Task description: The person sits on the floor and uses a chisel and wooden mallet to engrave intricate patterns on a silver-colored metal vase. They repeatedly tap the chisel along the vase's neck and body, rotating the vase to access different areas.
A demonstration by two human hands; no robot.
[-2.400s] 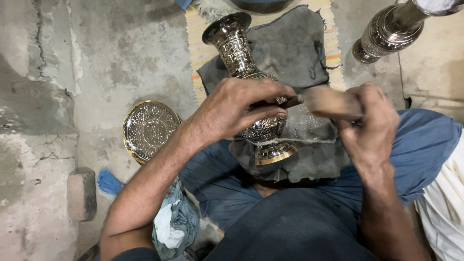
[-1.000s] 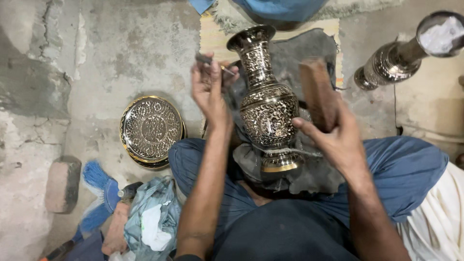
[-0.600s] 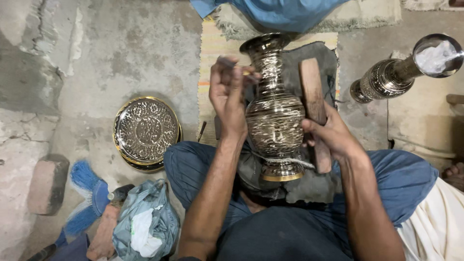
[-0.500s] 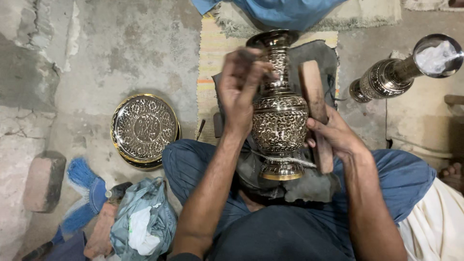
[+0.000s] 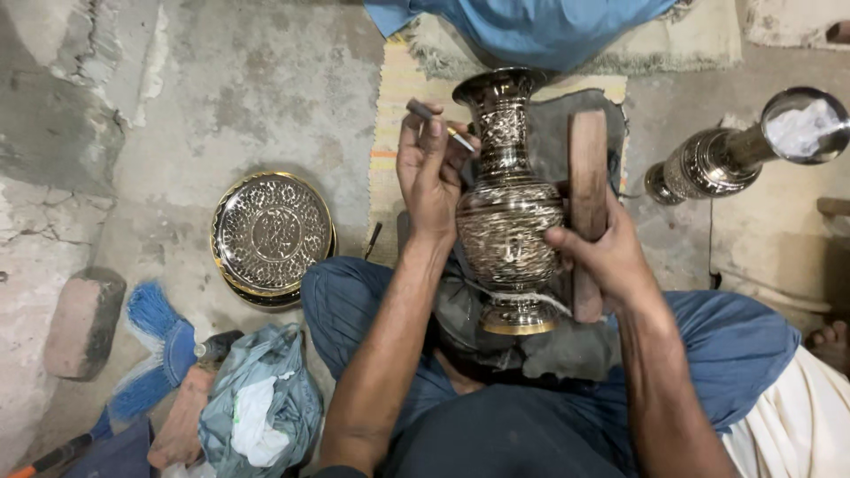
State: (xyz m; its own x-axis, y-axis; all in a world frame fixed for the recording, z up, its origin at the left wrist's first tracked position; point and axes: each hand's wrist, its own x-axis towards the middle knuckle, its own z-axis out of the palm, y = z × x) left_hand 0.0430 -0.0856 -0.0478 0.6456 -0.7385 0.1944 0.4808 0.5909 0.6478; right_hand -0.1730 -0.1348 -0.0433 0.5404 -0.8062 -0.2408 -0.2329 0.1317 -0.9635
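Looking down from head height at a seated person's lap, blue trousers (image 5: 735, 354) spread to either side on a grey concrete floor (image 5: 257, 97). Standing upright on a dark grey cloth (image 5: 553, 350) over the lap: a tall engraved brass vase with a flared mouth and a gold-rimmed foot (image 5: 509, 221). Left hand (image 5: 431, 173) raised just beside the vase's neck, fingers pinched shut round a thin metal engraving tool (image 5: 440, 124) whose tip points toward the neck. Right hand (image 5: 606, 257) wrapped closed around a long brown wooden block (image 5: 588, 168), held upright and pressed against the vase's right flank, thumb touching the belly of the vase.

Lying flat on the floor to the left, well apart from the vase: a round engraved brass plate with a gold edge (image 5: 270, 237). Nearer the lower left, a worn reddish brick (image 5: 82, 320), a blue-bristled brush (image 5: 150, 350) and a crumpled grey-blue plastic bag with white paper inside (image 5: 259, 407). Beyond the vase, a pale striped woven mat (image 5: 403, 97) and a fold of bright blue fabric (image 5: 531, 26) at the top edge. At the right, a second engraved metal vase (image 5: 735, 155) tipped on its side, white wadding stuffed in its mouth. Bare toes of another person (image 5: 830, 341) at the far right edge, beside white cloth (image 5: 801, 425).
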